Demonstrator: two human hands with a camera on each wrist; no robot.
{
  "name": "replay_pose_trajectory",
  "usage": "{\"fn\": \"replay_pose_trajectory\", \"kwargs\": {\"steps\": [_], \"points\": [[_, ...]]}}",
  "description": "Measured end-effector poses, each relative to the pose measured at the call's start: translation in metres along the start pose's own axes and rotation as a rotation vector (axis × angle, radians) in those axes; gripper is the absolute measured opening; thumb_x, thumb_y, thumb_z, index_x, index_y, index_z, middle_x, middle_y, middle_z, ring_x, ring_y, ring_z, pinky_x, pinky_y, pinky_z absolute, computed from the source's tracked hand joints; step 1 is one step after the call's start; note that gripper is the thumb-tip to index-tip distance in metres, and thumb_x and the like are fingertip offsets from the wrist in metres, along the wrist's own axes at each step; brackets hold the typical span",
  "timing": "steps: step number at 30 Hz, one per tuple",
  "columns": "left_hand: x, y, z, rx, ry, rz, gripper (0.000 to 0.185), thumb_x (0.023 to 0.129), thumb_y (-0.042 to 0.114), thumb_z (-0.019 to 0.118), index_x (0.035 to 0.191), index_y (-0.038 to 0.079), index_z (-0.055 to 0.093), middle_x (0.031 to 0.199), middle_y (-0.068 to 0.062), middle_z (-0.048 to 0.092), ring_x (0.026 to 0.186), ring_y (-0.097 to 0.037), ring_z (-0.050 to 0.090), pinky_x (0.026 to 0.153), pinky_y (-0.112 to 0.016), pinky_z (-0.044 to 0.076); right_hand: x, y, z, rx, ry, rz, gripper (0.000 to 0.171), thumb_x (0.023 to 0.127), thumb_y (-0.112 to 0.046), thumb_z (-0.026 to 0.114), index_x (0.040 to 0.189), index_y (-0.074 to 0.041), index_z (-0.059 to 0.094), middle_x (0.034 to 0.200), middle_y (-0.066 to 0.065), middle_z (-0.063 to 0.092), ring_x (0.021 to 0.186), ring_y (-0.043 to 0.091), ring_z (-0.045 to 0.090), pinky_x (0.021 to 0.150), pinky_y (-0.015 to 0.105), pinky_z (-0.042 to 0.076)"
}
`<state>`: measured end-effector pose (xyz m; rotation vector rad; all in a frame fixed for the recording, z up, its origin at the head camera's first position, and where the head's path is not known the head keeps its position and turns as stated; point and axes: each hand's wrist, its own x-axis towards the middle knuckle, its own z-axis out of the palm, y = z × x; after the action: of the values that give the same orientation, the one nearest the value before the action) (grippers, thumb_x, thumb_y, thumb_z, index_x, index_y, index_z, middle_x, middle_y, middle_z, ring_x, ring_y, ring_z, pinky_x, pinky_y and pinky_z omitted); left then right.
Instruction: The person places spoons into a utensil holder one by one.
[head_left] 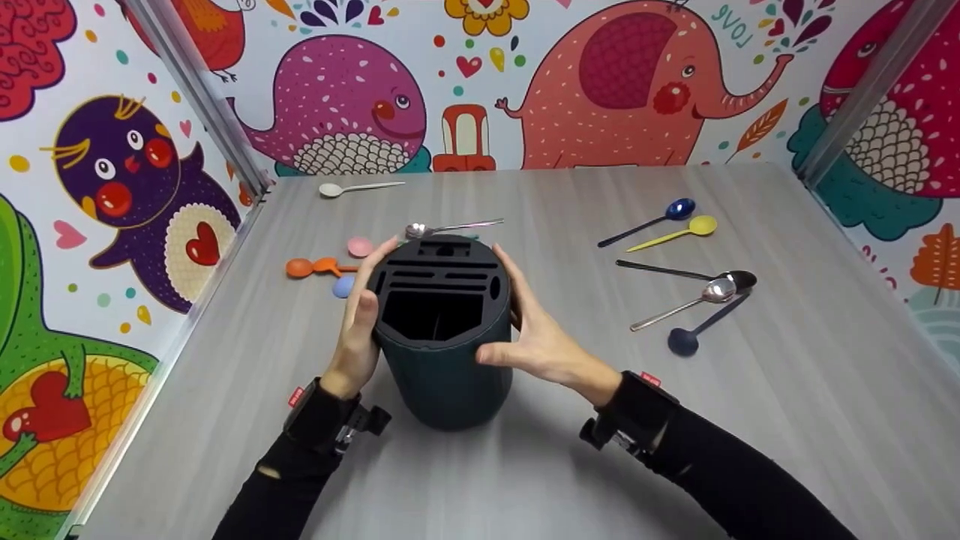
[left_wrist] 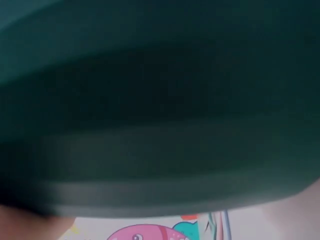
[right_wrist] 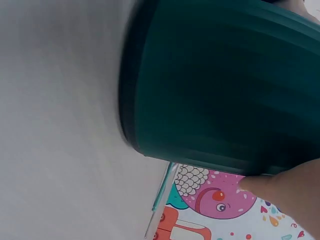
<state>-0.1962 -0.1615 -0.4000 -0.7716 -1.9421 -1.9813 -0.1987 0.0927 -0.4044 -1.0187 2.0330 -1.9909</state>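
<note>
A dark teal cylindrical holder (head_left: 442, 352) with a black slotted top stands upright at the table's middle. My left hand (head_left: 358, 330) grips its left side, thumb on the near rim and fingers wrapped round the far edge. My right hand (head_left: 534, 330) grips the right side the same way. The holder's wall (left_wrist: 160, 100) fills the left wrist view. In the right wrist view the holder (right_wrist: 225, 85) stands on the grey table (right_wrist: 60, 125), with part of my right hand (right_wrist: 285, 192) against it.
Loose spoons lie around: a white one (head_left: 352, 187) at the back left, a metal one (head_left: 450, 227) behind the holder, orange (head_left: 311, 266), pink (head_left: 360, 246) and light blue (head_left: 343, 286) ones to the left. Blue (head_left: 652, 220), yellow (head_left: 679, 232), black (head_left: 690, 275), metal (head_left: 686, 302) and navy (head_left: 697, 330) spoons lie right. Patterned walls enclose the table.
</note>
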Motion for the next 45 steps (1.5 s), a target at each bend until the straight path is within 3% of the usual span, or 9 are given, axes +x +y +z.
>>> {"fn": "replay_pose_trajectory", "kwargs": {"steps": [4, 7, 14, 20, 26, 32, 38, 45], "points": [[0.007, -0.005, 0.008, -0.057, 0.015, 0.019, 0.093, 0.095, 0.072, 0.044, 0.158, 0.005, 0.031, 0.159, -0.011, 0.034, 0.143, -0.029, 0.034, 0.117, -0.04, 0.028, 0.002, -0.001, -0.009, 0.016, -0.003, 0.007, 0.134, 0.069, -0.068, 0.082, 0.165, -0.02, 0.001, 0.165, 0.005, 0.025, 0.15, 0.023, 0.027, 0.119, 0.055, 0.023], [0.016, -0.01, 0.017, -0.082, 0.033, 0.02, 0.09, 0.096, 0.07, 0.046, 0.157, 0.003, 0.032, 0.157, -0.012, 0.037, 0.141, -0.029, 0.037, 0.117, -0.043, 0.029, 0.003, -0.001, -0.019, 0.025, 0.009, 0.001, 0.132, 0.07, -0.066, 0.082, 0.165, -0.019, 0.003, 0.164, 0.007, 0.027, 0.149, 0.025, 0.028, 0.119, 0.054, 0.024], [0.044, -0.025, 0.045, 0.008, 0.114, -0.024, 0.088, 0.095, 0.07, 0.046, 0.155, 0.007, 0.038, 0.158, -0.006, 0.037, 0.144, -0.02, 0.034, 0.118, -0.048, 0.022, 0.006, 0.006, -0.054, 0.133, 0.051, -0.024, 0.124, 0.075, -0.052, 0.086, 0.165, -0.016, 0.009, 0.164, 0.007, 0.031, 0.147, 0.028, 0.033, 0.12, 0.046, 0.027], [0.077, -0.045, 0.076, 0.016, 0.139, -0.028, 0.071, 0.097, 0.047, 0.042, 0.155, 0.006, 0.037, 0.154, -0.011, 0.043, 0.138, -0.02, 0.043, 0.116, -0.043, 0.032, 0.007, 0.017, -0.089, 0.272, 0.104, -0.085, 0.108, 0.082, -0.04, 0.085, 0.164, -0.018, 0.018, 0.164, 0.009, 0.03, 0.15, 0.029, 0.027, 0.121, 0.04, 0.026], [0.111, -0.065, 0.102, 0.058, 0.154, -0.023, 0.069, 0.097, 0.039, 0.041, 0.155, 0.002, 0.034, 0.156, -0.014, 0.042, 0.14, -0.02, 0.041, 0.116, -0.035, 0.032, 0.011, 0.029, -0.111, 0.34, 0.282, -0.102, 0.09, 0.093, -0.029, 0.074, 0.162, -0.008, 0.021, 0.164, 0.011, 0.029, 0.15, 0.025, 0.027, 0.122, 0.039, 0.022], [0.138, -0.081, 0.116, 0.058, 0.209, -0.032, 0.066, 0.097, 0.037, 0.041, 0.152, 0.0, 0.039, 0.15, -0.016, 0.047, 0.134, -0.023, 0.046, 0.113, -0.032, 0.035, 0.025, 0.041, -0.118, 0.316, 0.425, -0.105, 0.072, 0.101, -0.023, 0.055, 0.162, -0.008, 0.02, 0.166, 0.008, 0.026, 0.151, 0.019, 0.023, 0.124, 0.036, 0.016], [0.148, -0.087, 0.122, 0.1, 0.21, -0.089, 0.067, 0.097, 0.037, 0.039, 0.152, 0.001, 0.038, 0.151, -0.016, 0.046, 0.133, -0.022, 0.046, 0.111, -0.028, 0.035, 0.033, 0.051, -0.121, 0.31, 0.531, -0.106, 0.074, 0.099, -0.028, 0.057, 0.162, -0.008, 0.023, 0.166, 0.009, 0.026, 0.15, 0.017, 0.024, 0.123, 0.034, 0.016], [0.149, -0.087, 0.12, 0.06, 0.175, -0.105, 0.069, 0.097, 0.038, 0.039, 0.155, 0.002, 0.034, 0.153, -0.015, 0.043, 0.135, -0.021, 0.045, 0.111, -0.027, 0.035, 0.033, 0.052, -0.121, 0.288, 0.543, -0.097, 0.074, 0.098, -0.029, 0.056, 0.161, -0.008, 0.024, 0.165, 0.01, 0.027, 0.15, 0.019, 0.025, 0.123, 0.037, 0.016]]}}
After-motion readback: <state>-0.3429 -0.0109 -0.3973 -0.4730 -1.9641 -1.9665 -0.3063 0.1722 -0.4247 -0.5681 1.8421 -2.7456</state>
